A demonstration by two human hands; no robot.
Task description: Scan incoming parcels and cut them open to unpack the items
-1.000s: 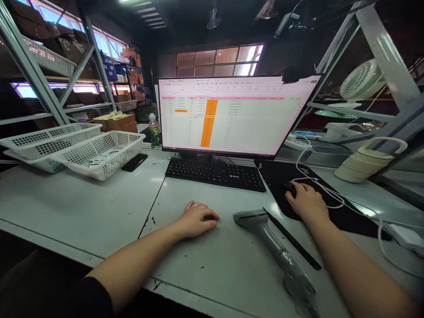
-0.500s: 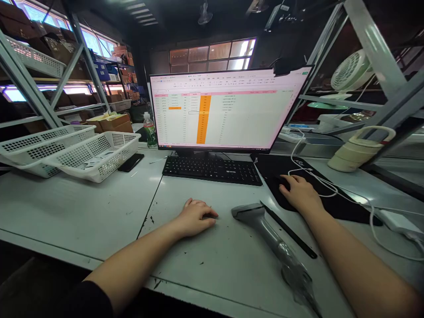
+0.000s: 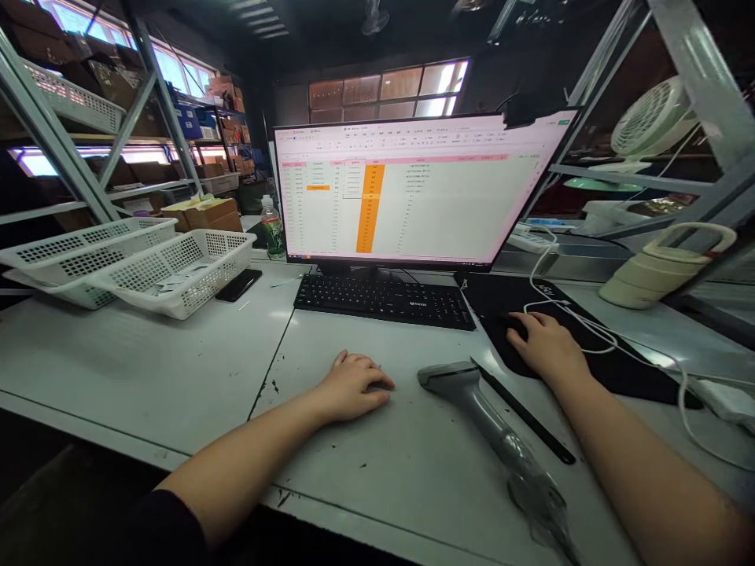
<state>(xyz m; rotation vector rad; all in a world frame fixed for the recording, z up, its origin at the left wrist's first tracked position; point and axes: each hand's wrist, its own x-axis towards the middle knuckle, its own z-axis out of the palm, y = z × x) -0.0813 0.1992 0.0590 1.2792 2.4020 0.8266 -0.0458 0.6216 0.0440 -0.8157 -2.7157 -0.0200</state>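
Note:
My left hand [image 3: 354, 385] rests on the white desk [image 3: 177, 369] in front of the black keyboard [image 3: 384, 299], its fingers loosely curled under with nothing in them. My right hand [image 3: 546, 346] lies over a black mouse [image 3: 514, 324] on the black mouse pad [image 3: 613, 362], fingers wrapped on it. Between the hands a grey handheld barcode scanner [image 3: 484, 417] lies on the desk beside a thin black strip [image 3: 522, 410]. The monitor [image 3: 413, 196] shows a spreadsheet with an orange column.
Two white mesh baskets [image 3: 177, 271] and a black phone [image 3: 237, 284] sit at the left, a drink bottle [image 3: 272, 229] beside the monitor. White cables [image 3: 590, 330] cross the mouse pad. A tape roll [image 3: 661, 271], a fan [image 3: 652, 118] and metal shelving stand at the right.
Only the head camera has shifted slightly; both hands stay where they were, the left on the desk, the right on the mouse.

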